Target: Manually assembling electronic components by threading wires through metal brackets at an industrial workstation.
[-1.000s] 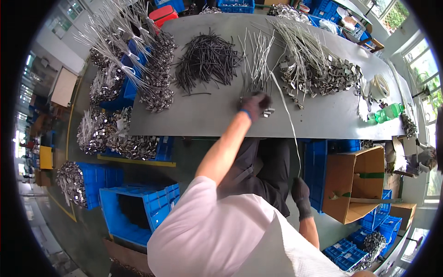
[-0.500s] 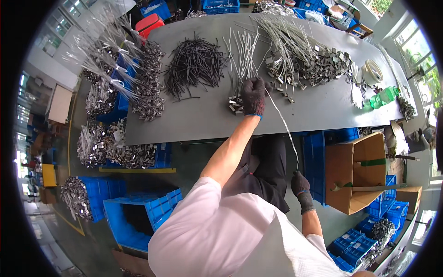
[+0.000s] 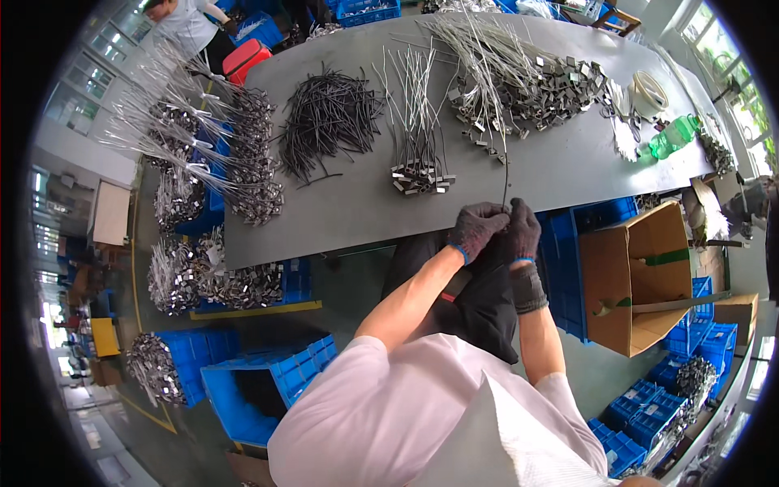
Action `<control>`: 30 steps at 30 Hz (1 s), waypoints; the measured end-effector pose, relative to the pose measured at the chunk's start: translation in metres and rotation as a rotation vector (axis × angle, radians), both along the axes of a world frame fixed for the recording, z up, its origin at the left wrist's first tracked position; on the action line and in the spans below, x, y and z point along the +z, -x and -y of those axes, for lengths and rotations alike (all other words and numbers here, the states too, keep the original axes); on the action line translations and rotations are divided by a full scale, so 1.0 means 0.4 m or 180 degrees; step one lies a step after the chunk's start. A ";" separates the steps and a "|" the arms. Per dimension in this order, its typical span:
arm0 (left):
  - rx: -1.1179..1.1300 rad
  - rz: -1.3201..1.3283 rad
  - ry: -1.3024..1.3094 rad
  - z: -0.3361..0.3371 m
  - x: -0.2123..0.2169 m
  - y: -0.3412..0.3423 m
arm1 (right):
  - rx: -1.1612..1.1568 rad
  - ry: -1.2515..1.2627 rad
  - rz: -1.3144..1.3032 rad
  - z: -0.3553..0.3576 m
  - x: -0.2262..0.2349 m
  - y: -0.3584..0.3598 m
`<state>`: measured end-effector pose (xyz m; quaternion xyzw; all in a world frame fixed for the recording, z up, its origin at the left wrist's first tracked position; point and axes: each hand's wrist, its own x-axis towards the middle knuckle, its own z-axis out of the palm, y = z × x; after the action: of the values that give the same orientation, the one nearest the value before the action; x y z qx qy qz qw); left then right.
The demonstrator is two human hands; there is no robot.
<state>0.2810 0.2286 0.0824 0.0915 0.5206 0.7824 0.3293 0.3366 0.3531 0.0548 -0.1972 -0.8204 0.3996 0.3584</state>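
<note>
My left hand (image 3: 477, 229) and my right hand (image 3: 523, 230), both in dark knit gloves, meet just below the near edge of the grey table (image 3: 341, 211). Together they pinch the lower end of a thin wire (image 3: 505, 174) that runs up across the table toward a heap of wires with metal clips (image 3: 535, 85). Just left of the wire lies a small bundle of wires with square metal ends (image 3: 418, 174). What the fingers hold besides the wire is hidden.
A pile of black ties (image 3: 324, 114) lies on the table's left part, a green bottle (image 3: 673, 138) at its right end. An open cardboard box (image 3: 641, 276) stands to my right, blue crates (image 3: 260, 381) and racks of clipped wires (image 3: 219, 170) to my left. Another person (image 3: 182, 24) stands far left.
My left hand drew back from the small bundle on the table to the near edge. My right hand rose from my lap to join it on the wire.
</note>
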 end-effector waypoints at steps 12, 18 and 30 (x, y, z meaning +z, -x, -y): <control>-0.0124 0.0343 0.0000 0.112 0.021 0.168 | 0.0856 0.0563 0.0470 0.064 -0.018 0.169; 0.0198 0.0964 0.1222 0.152 0.013 0.394 | -0.0447 -0.0640 0.0845 -0.062 -0.047 0.316; 0.1663 -0.1987 0.3933 0.506 -0.208 0.600 | -0.0030 0.0228 0.1371 -0.205 -0.165 0.319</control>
<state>0.0412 0.0262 -0.0010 -0.0192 0.9404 0.3372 -0.0396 0.2089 0.4349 -0.0111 -0.2945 -0.8624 0.3754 0.1695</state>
